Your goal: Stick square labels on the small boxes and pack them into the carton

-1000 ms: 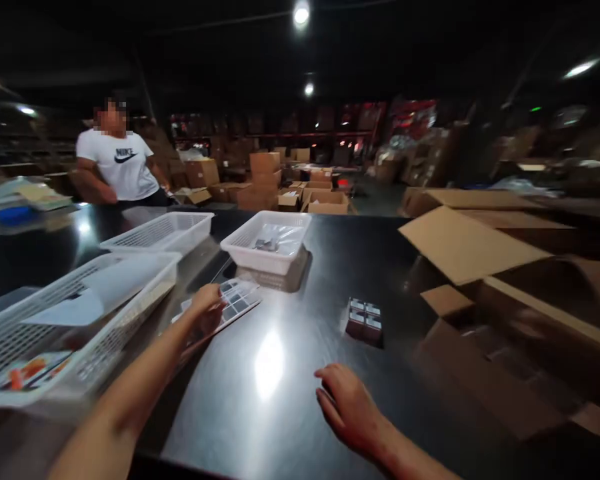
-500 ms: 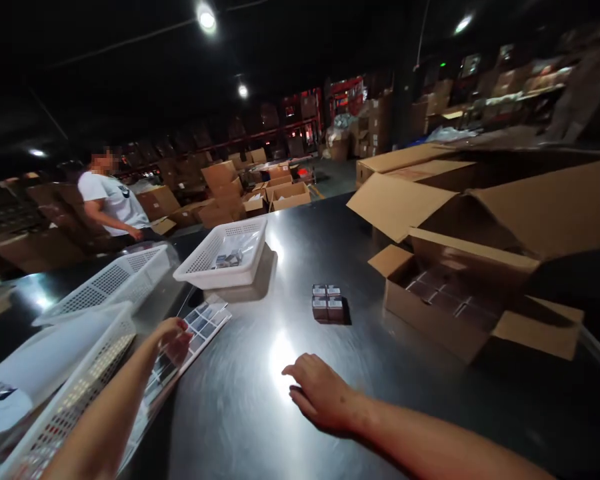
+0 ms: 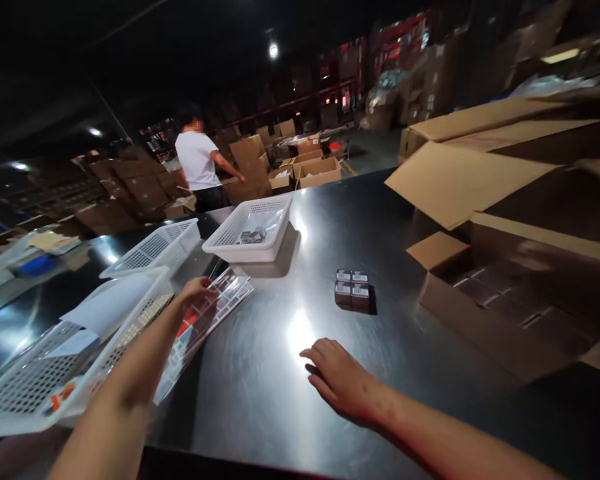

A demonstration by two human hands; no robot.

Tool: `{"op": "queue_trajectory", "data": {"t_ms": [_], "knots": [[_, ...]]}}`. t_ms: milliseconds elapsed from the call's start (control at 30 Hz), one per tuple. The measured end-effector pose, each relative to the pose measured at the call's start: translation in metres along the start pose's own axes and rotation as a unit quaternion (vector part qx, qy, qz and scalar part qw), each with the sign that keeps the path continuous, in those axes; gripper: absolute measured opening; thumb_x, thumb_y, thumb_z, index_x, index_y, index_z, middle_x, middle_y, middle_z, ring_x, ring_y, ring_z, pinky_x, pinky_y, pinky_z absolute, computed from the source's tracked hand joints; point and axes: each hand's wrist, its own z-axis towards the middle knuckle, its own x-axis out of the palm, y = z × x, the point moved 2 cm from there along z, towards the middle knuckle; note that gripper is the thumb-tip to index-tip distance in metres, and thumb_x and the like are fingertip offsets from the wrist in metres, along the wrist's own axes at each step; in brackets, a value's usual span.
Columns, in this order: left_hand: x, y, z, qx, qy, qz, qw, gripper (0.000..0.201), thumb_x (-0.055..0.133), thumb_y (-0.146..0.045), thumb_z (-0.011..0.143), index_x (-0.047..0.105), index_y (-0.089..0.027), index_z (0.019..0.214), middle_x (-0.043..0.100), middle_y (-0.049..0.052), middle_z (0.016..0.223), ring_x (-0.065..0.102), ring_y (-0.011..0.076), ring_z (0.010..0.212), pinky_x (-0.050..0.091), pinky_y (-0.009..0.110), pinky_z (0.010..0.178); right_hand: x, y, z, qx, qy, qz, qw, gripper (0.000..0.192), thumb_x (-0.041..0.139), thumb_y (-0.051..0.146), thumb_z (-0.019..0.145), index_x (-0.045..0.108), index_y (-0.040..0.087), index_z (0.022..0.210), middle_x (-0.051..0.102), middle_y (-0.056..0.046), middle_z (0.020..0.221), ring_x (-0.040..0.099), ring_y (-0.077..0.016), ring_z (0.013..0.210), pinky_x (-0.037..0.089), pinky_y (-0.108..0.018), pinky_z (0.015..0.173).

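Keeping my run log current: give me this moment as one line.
left hand: at gridded sheets | right hand: open over table, nothing visibly held | small dark boxes: grouped on table | carton: flaps open, at right

- A glossy, rectangular, white-gridded sheet (image 3: 230, 293) is slanting away rightward over the left part of the shiny dark metal surface (image 3: 250, 393), the left hand (image 3: 199, 295) covering part of it.
- Four small, dark, cube-like boxes with pale printed labels (image 3: 351, 291) are sitting in a tight two-by-two block on the surface, beyond the right hand (image 3: 337, 377).
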Motion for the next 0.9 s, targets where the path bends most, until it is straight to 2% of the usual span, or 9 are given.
{"op": "queue_trajectory", "data": {"t_ms": [100, 167, 300, 400, 467, 533, 600, 733, 900], "knots": [[-0.006, -0.012, 0.011, -0.019, 0.071, 0.001, 0.997, 0.034, 0.068, -0.044, 0.099, 0.064, -0.013, 0.086, 0.061, -0.002, 0.076, 0.06, 0.013, 0.066, 0.054, 0.027, 0.064, -0.002, -0.002, 0.0, -0.036, -0.041, 0.004, 0.998, 0.032, 0.062, 0.015, 0.094, 0.064, 0.015, 0.125, 0.069, -0.013, 0.109, 0.064, -0.0272, 0.1, 0.056, -0.046, 0.09], [-0.005, -0.032, 0.013, 0.005, 0.129, -0.017, 0.992, 0.031, 0.074, -0.041, 0.093, 0.064, -0.014, 0.081, 0.061, -0.001, 0.073, 0.058, 0.0128, 0.065, 0.052, 0.028, 0.065, -0.008, -0.003, 0.0, -0.074, -0.118, -0.001, 0.99, 0.03, 0.06, 0.014, 0.095, 0.062, 0.016, 0.125, 0.069, -0.013, 0.111, 0.065, -0.0268, 0.102, 0.058, -0.045, 0.09], [0.022, -0.083, -0.011, 0.084, 0.293, -0.073, 0.95, 0.026, 0.079, -0.039, 0.071, 0.066, -0.017, 0.074, 0.067, 0.002, 0.071, 0.06, 0.0171, 0.07, 0.048, 0.028, 0.065, -0.028, -0.001, -0.001, -0.107, -0.283, -0.013, 0.953, 0.026, 0.061, 0.02, 0.1, 0.059, 0.021, 0.126, 0.067, -0.013, 0.12, 0.064, -0.0272, 0.117, 0.058, -0.048, 0.098], [0.049, -0.113, -0.043, 0.136, 0.398, -0.092, 0.902, 0.021, 0.072, -0.036, 0.067, 0.072, -0.018, 0.077, 0.069, 0.001, 0.072, 0.059, 0.0173, 0.069, 0.044, 0.026, 0.062, -0.041, 0.0, -0.001, -0.065, -0.299, 0.048, 0.951, 0.029, 0.068, 0.032, 0.099, 0.06, 0.021, 0.125, 0.066, -0.013, 0.125, 0.065, -0.0259, 0.12, 0.059, -0.047, 0.101], [0.064, -0.126, -0.06, 0.17, 0.435, -0.092, 0.879, 0.019, 0.065, -0.032, 0.068, 0.074, -0.018, 0.079, 0.069, 0.0, 0.071, 0.059, 0.0169, 0.069, 0.042, 0.025, 0.062, -0.046, -0.001, -0.001, -0.019, -0.282, 0.119, 0.952, 0.027, 0.071, 0.035, 0.098, 0.065, 0.02, 0.12, 0.069, -0.01, 0.119, 0.069, -0.0222, 0.11, 0.063, -0.04, 0.092], [0.076, -0.134, -0.07, 0.204, 0.418, -0.06, 0.884, 0.019, 0.057, -0.027, 0.07, 0.073, -0.019, 0.077, 0.068, -0.001, 0.067, 0.059, 0.0169, 0.066, 0.042, 0.025, 0.061, -0.047, -0.002, -0.001, 0.034, -0.263, 0.186, 0.946, 0.021, 0.072, 0.034, 0.097, 0.07, 0.019, 0.113, 0.071, -0.007, 0.107, 0.071, -0.0176, 0.095, 0.064, -0.032, 0.08], [0.086, -0.14, -0.077, 0.227, 0.349, -0.011, 0.909, 0.022, 0.054, -0.023, 0.071, 0.074, -0.019, 0.078, 0.069, 0.0, 0.067, 0.061, 0.018, 0.065, 0.041, 0.027, 0.063, -0.046, -0.004, -0.001, 0.081, -0.246, 0.224, 0.94, 0.018, 0.073, 0.032, 0.096, 0.074, 0.019, 0.108, 0.072, -0.004, 0.099, 0.071, -0.0147, 0.085, 0.063, -0.028, 0.073], [0.109, -0.147, -0.09, 0.228, 0.194, 0.029, 0.954, 0.025, 0.051, -0.022, 0.08, 0.075, -0.02, 0.085, 0.076, 0.005, 0.084, 0.066, 0.0215, 0.078, 0.041, 0.031, 0.071, -0.043, -0.008, 0.0, 0.121, -0.254, 0.211, 0.936, 0.02, 0.075, 0.037, 0.094, 0.078, 0.019, 0.101, 0.071, -0.006, 0.104, 0.071, -0.0137, 0.084, 0.063, -0.027, 0.074], [0.137, -0.143, -0.107, 0.192, 0.108, 0.059, 0.974, 0.028, 0.048, -0.026, 0.092, 0.074, -0.02, 0.1, 0.07, 0.006, 0.073, 0.064, 0.0232, 0.073, 0.036, 0.032, 0.069, -0.037, -0.011, 0.003, 0.159, -0.228, 0.217, 0.936, 0.024, 0.072, 0.04, 0.096, 0.078, 0.02, 0.108, 0.075, -0.005, 0.097, 0.071, -0.015, 0.084, 0.061, -0.025, 0.07]]}}
